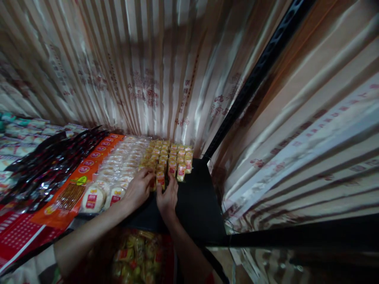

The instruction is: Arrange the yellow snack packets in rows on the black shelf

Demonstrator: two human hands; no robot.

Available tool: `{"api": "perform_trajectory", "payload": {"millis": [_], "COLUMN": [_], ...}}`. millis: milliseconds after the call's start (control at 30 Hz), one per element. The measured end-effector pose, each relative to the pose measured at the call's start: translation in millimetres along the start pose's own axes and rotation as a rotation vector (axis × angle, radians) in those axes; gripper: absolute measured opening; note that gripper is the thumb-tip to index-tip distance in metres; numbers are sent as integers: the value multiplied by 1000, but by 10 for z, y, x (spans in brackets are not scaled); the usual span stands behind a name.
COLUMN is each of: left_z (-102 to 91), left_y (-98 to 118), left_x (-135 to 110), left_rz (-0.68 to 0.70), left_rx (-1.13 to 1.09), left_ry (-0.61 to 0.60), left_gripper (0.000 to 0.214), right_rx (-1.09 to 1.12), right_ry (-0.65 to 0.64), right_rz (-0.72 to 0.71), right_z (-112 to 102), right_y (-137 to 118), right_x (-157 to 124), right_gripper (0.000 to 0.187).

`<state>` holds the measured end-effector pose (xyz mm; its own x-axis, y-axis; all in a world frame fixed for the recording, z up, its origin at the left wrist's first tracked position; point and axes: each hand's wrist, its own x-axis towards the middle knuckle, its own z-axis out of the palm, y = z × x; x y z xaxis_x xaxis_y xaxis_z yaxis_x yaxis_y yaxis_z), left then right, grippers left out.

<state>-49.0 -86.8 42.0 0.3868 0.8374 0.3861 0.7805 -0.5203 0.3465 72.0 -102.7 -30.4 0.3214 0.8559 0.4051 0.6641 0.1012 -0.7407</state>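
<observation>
Small yellow snack packets (180,172) with red labels stand in tight rows on the black shelf (195,205). My right hand (168,197) has thumb and fingers around a front yellow snack packet (160,178), one on each side. Just left of it, my left hand (139,189) bends its fingers onto the front of the same rows, closed at a packet partly hidden by the fingertips. Beside my left wrist lie clear-wrapped round white crackers (94,198) with red labels, lined up in rows.
Further left are an orange snack bag (71,189), dark shiny packets (59,169) and white packets (17,150). Below the shelf edge, a container holds more yellow packets (137,254). A black metal post (251,83) rises at the shelf's corner before printed, pleated sheeting (166,71).
</observation>
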Motion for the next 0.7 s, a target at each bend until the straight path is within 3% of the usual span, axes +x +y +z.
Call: {"api": "perform_trajectory", "payload": {"millis": [200,367,700], "left_z": [33,119,182], "left_y": [-23,-49,-169], "left_x": [211,371,382], "left_rz": [22,28,58], "left_rx": [240,222,150], "left_ry": [-5,-40,5], "left_gripper": [38,34,29], "right_rx": [-28,-19,12], "right_ry": [-110,-135,-70], "right_rz": [58,40,-27], "right_z": [-30,-18,66], "right_y": [63,106,86], "right_x": [-31,-8,15], "right_gripper": [48,45,51]}}
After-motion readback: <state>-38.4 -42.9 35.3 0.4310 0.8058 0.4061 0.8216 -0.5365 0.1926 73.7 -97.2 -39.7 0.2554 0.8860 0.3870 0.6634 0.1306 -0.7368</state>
